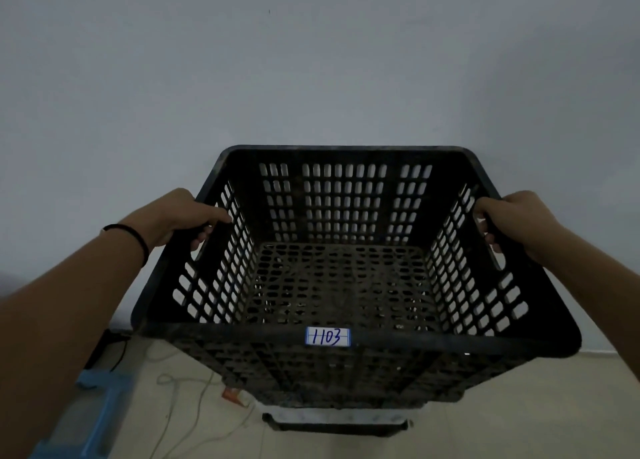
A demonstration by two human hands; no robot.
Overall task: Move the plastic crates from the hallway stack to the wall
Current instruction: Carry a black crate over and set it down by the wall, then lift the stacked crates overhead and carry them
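A black perforated plastic crate (343,278) fills the middle of the view, empty, with a white label reading 1103 on its near rim. My left hand (180,216) grips the handle slot on the crate's left side, thumb over the rim. On the opposite side my right hand (512,221) grips the right handle slot the same way. The crate is held off the floor, its far side close to the pale wall (311,77). Below it shows the rim of another dark crate (336,425).
A blue plastic item (93,413) lies on the tiled floor at the lower left. Thin cords (187,389) trail across the floor beside it, and a small orange scrap (233,396) lies under the crate. A dark object (107,347) stands against the wall at left.
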